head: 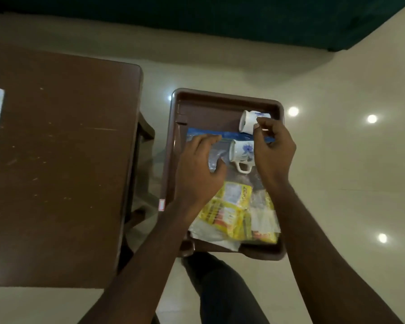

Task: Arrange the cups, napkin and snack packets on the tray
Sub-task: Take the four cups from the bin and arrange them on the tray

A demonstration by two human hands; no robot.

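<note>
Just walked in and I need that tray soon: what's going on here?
A person is sorting things on a brown tray. Both white floral cups lie on their sides. The right hand appears to pinch the far cup, while the near cup lies with its handle towards the person. The left hand rests flat on a clear plastic bag. Yellow snack packets sit at the tray's near end.

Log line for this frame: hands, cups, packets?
left hand: flat on plastic bag | right hand: pinches far cup | near cup: on its side | snack packets: in tray
</note>
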